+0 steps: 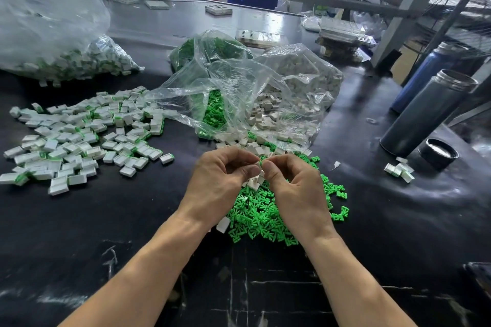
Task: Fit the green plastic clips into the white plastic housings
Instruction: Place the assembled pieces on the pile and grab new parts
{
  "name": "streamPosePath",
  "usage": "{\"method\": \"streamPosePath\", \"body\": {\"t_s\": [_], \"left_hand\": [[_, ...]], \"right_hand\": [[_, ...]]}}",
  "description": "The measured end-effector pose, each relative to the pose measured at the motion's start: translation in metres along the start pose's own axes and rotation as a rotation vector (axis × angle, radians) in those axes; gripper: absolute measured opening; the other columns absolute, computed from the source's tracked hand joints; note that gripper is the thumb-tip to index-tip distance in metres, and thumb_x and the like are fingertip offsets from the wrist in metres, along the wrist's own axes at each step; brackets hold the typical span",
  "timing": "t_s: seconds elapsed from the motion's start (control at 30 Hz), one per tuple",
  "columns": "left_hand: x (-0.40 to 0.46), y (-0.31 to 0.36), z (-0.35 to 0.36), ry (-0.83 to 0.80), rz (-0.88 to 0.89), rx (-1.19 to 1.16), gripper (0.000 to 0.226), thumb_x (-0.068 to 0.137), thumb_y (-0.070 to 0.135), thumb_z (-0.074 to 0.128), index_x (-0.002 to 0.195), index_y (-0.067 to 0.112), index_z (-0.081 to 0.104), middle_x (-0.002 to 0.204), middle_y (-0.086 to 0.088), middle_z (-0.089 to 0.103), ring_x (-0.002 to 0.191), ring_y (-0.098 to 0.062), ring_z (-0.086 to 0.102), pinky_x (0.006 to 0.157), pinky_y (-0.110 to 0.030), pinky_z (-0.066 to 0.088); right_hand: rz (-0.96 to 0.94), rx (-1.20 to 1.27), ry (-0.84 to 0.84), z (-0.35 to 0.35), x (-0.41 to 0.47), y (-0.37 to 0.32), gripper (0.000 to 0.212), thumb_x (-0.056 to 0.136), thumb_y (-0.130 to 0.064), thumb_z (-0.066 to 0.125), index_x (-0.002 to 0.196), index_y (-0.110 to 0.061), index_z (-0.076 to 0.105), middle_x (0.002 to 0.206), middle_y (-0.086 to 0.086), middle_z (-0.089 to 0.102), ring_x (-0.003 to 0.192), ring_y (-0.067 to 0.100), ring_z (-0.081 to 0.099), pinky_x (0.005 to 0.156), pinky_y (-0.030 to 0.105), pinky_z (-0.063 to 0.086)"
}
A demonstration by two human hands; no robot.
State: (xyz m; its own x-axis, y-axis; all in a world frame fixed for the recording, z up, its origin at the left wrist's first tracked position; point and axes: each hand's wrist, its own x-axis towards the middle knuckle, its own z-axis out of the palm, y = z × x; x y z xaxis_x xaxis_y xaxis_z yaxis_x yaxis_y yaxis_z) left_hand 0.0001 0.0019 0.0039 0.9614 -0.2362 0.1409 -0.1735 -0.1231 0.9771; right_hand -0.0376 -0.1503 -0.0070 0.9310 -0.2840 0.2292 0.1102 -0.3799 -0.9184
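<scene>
Hands meet at table centre, above a loose heap of green clips (268, 218). Left hand (220, 180) has fingers curled, thumb and forefinger pinching something small at the tips; white housings (253, 182) show under its palm side, so it holds at least one. Right hand (295, 183) is curled too, thumb and forefinger pinched right against the left's fingertips; a bit of green shows at the pinch, likely a clip, too small to be sure. Fingertips of both hands touch or nearly touch. One stray white housing (223, 224) lies by the left wrist at the heap edge. Just behind the hands, an open clear bag (239, 82) spills green clips and white housings onto the table (132, 220); green side left, white side right inside the bag. Second bag of green clips (210, 46) sits behind it. Left of centre, a wide scatter of assembled pieces (79, 135), white with green edges showing. Far left back, a big clear bag (53, 42) holding more white-and-green pieces. Right side: dark metal flask (425, 111) standing open, its black cap (438, 152) on the table just beside it, a blue flask (427, 71) behind. Small cluster of white pieces (400, 170) near the cap. Table surface is black, scuffed with white marks near the front edge. Background shelving and trays are blurred.
</scene>
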Motion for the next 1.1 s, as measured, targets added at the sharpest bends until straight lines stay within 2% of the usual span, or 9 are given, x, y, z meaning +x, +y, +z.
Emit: {"method": "streamPosePath", "body": {"t_s": [0.1,0.17,0.23,0.33,0.47,0.63,0.77,0.97,1.1], "left_hand": [[0.001,-0.004,-0.005,0.03,0.0,0.11,0.008,0.089,0.017,0.079,0.091,0.025,0.078,0.083,0.008,0.076,0.081,-0.01,0.072,0.073,-0.025,0.059],[0.004,-0.009,-0.012,0.086,-0.028,0.226,0.007,0.088,0.023,0.08,0.089,0.029,0.077,0.082,0.009,0.074,0.078,-0.01,0.07,0.073,-0.031,0.059],[0.007,-0.013,-0.02,0.137,-0.048,0.398,0.006,0.088,0.028,0.079,0.088,0.033,0.076,0.087,0.014,0.068,0.078,-0.003,0.065,0.071,-0.026,0.056],[0.013,-0.016,-0.032,0.215,-0.05,0.575,0.005,0.088,0.03,0.078,0.089,0.034,0.075,0.089,0.018,0.063,0.078,0.002,0.058,0.069,-0.019,0.044],[0.02,-0.021,-0.054,0.328,-0.095,0.775,0.006,0.091,0.027,0.075,0.097,0.027,0.075,0.098,0.004,0.07,0.09,-0.018,0.066,0.084,-0.037,0.056],[0.024,-0.029,-0.07,0.445,-0.109,0.973,0.014,0.092,0.022,0.07,0.104,0.021,0.077,0.106,-0.009,0.072,0.102,-0.033,0.066,0.093,-0.046,0.052],[0.026,-0.033,-0.077,0.514,-0.129,0.987,0.016,0.092,0.021,0.069,0.105,0.019,0.077,0.109,-0.014,0.07,0.106,-0.039,0.063,0.096,-0.049,0.048],[0.026,-0.033,-0.084,0.619,-0.137,0.985,0.031,0.091,0.012,0.068,0.122,0.01,0.068,0.118,-0.023,0.058,0.111,-0.044,0.056,0.096,-0.053,0.043],[0.023,-0.021,-0.067,0.487,0.07,0.824,0.016,0.094,0.012,0.069,0.11,0.013,0.071,0.109,-0.01,0.064,0.101,-0.028,0.063,0.092,-0.043,0.053]], "right_hand": [[0.032,0.032,0.028,-0.002,0.001,0.003,0.011,0.099,-0.027,0.07,0.088,-0.026,0.072,0.073,-0.017,0.071,0.064,0.001,0.062,0.059,0.015,0.046],[0.062,0.043,0.052,-0.004,0.002,0.003,0.019,0.1,-0.034,0.067,0.085,-0.023,0.072,0.069,-0.013,0.068,0.059,0.002,0.058,0.058,0.021,0.044],[0.075,0.064,0.063,-0.006,0.002,0.002,0.032,0.101,-0.042,0.063,0.08,-0.019,0.071,0.066,-0.007,0.066,0.058,0.008,0.055,0.058,0.031,0.042],[0.076,0.099,0.068,-0.006,0.001,-0.002,0.048,0.099,-0.052,0.057,0.067,-0.017,0.064,0.059,-0.003,0.06,0.055,0.016,0.05,0.054,0.035,0.039],[0.077,0.067,0.052,-0.008,0.0,-0.003,0.057,0.1,-0.054,0.056,0.056,-0.018,0.057,0.048,-0.004,0.051,0.045,0.012,0.04,0.051,0.028,0.034],[0.069,0.039,0.044,-0.009,-0.001,-0.002,0.055,0.102,-0.047,0.059,0.056,-0.015,0.06,0.049,-0.003,0.052,0.048,0.014,0.045,0.055,0.031,0.037],[0.066,0.018,0.037,-0.008,-0.001,-0.001,0.055,0.102,-0.044,0.06,0.057,-0.012,0.061,0.047,-0.005,0.051,0.046,0.011,0.043,0.054,0.03,0.036],[0.097,0.012,0.026,-0.01,0.0,0.001,0.054,0.102,-0.046,0.06,0.058,-0.014,0.062,0.048,-0.006,0.052,0.046,0.011,0.044,0.054,0.03,0.037],[0.125,-0.018,0.026,-0.011,0.001,0.002,0.051,0.102,-0.047,0.059,0.065,-0.013,0.066,0.049,-0.009,0.053,0.045,0.006,0.043,0.053,0.027,0.037]]}}
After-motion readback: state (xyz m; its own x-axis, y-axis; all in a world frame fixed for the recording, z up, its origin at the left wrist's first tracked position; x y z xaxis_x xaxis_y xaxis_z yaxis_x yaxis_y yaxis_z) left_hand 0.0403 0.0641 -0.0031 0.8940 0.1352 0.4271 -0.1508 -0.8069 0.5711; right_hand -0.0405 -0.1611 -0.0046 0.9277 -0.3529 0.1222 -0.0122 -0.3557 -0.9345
